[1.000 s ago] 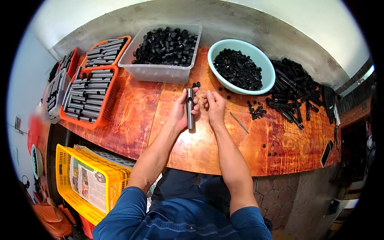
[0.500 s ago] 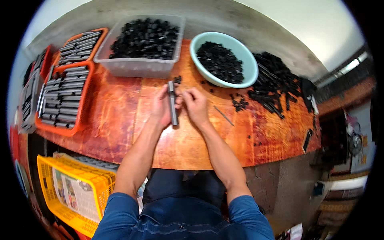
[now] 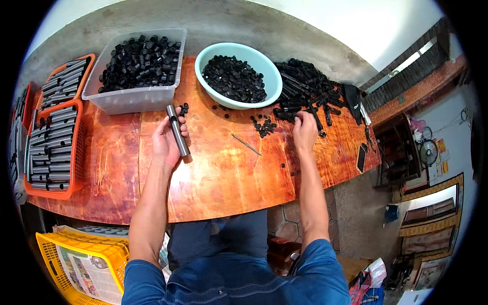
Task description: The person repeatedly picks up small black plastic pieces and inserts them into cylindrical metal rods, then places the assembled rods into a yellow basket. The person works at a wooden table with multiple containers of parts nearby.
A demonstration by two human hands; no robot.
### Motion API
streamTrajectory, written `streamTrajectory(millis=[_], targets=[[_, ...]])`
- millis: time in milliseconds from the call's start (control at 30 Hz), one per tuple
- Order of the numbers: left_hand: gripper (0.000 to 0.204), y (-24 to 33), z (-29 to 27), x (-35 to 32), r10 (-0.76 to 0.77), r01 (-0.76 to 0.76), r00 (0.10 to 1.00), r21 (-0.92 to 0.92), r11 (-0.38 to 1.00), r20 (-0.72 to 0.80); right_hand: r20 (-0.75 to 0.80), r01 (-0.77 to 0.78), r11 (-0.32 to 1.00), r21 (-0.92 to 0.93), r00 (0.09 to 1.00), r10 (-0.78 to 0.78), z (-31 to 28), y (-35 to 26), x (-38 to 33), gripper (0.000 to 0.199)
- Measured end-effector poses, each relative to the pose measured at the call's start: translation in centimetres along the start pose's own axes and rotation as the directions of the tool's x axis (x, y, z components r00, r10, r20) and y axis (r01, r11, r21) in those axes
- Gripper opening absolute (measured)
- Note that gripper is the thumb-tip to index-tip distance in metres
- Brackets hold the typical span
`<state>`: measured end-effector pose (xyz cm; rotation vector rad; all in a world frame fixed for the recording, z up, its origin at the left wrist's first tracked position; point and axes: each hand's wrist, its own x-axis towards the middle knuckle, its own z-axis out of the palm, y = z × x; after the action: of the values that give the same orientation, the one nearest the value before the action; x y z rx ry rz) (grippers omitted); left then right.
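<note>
grey tube point(image 3: 178, 131) held in the curled fingers of our left hand point(image 3: 165, 144); our right hand point(image 3: 305, 133) is at the black pile point(image 3: 306, 85), fingers narrow, holding what we cannot tell.

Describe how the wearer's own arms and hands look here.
Short blue sleeves cover the upper arms; the forearms are bare. The left hand and right hand wear no gloves, and no watch or bracelet shows.
</note>
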<state>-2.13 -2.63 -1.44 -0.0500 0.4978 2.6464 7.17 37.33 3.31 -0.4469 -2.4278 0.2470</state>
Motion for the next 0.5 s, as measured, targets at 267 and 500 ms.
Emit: streamTrajectory(millis=[267, 500], targets=[[0.039, -0.2, -0.3, 0.0, -0.012, 0.011, 0.999, 0.038, 0.999, 0.038, 0.259, 0.274, 0.922, -0.272, 0.944, -0.205, 2.5, 4.5, 2.5, 0.045], [0.040, -1.0, 0.5, 0.0, -0.064, 0.064, 0.998, -0.004, 0.998, 0.020, 0.183, 0.432, 0.814, -0.388, 0.902, -0.392, 1.4, 5.8, 2.5, 0.030]])
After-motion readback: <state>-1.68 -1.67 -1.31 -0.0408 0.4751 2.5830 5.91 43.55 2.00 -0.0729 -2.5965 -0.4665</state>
